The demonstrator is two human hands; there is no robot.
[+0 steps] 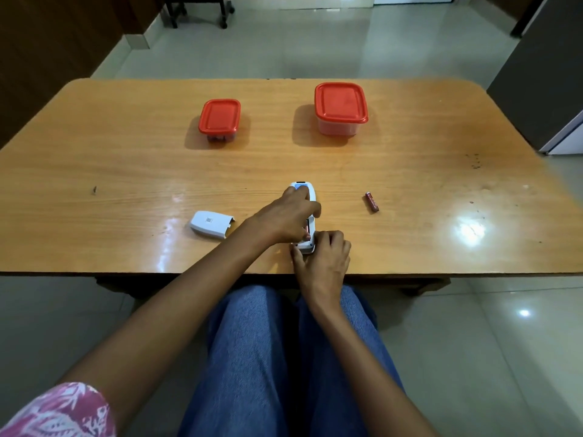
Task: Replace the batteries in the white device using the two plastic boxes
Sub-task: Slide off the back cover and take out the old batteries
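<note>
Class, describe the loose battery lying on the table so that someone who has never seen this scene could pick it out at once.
Start at the wooden table and find the white device under both hands near its front edge. To the right of the device lies the battery, alone on bare wood. It is a small dark red cylinder, far smaller than the two red-lidded boxes behind.

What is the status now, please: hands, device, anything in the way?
Left hand and right hand both on white device, working at open battery bay. Cover off, one battery loose on table. Both boxes lidded. Nothing in the way.
</note>
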